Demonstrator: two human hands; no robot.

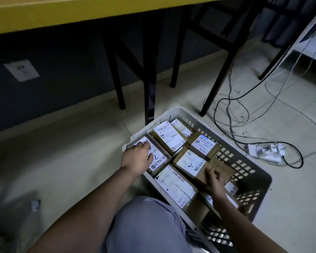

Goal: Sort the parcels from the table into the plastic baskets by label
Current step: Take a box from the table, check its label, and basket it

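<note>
Grey trouser cloth over a knee (144, 223) is seen at the bottom edge, with both bare forearms reaching forward past it. Just beyond, a pale plastic basket (244, 161) with perforated walls is set on the floor beside the black legs of a yellow-edged table (62, 15). The basket is filled with brown cardboard parcels laid flat, white labels up, packed edge to edge. A parcel marked "2" (157, 157) is lodged in the basket's left corner; the left hand (138, 156) is laid on its label with fingers spread and nearly straight, pressing down rather than gripping. A parcel marked "2-2" (190, 163) lies near the middle, and beside it a bare brown parcel (221, 170) is tilted against the right wall. The right hand (214, 179) is placed on this brown parcel with fingers curled over its near edge, so that it is gripped. Other labelled parcels (169, 137) are ranged along the far side. Loose cables and a white power strip (266, 152) are spread over the floor to the right.
</note>
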